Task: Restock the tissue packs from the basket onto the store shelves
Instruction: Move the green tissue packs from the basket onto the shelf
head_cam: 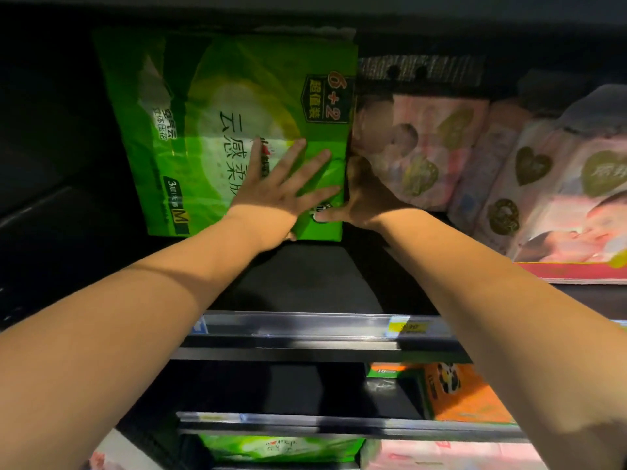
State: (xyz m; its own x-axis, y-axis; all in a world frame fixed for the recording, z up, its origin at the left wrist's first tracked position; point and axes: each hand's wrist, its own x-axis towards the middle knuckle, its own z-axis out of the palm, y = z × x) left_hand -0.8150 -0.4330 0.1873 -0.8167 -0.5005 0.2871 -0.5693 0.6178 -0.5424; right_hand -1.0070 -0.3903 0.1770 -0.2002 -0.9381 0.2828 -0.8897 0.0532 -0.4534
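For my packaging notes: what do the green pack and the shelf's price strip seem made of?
Green pack: apparently thin glossy plastic film; it wrinkles and catches light. Price strip: probably clear rigid plastic; it is shiny and a yellow label shows through.

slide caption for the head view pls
Left hand flat on a green tissue pack, right hand at its edge, beside pink packs.

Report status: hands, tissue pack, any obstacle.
Left hand flat on the large green plastic tissue pack, standing on the dark shelf. Right hand at its right edge, thumb on front, rest in shadow. Pink baby-print packs close beside.
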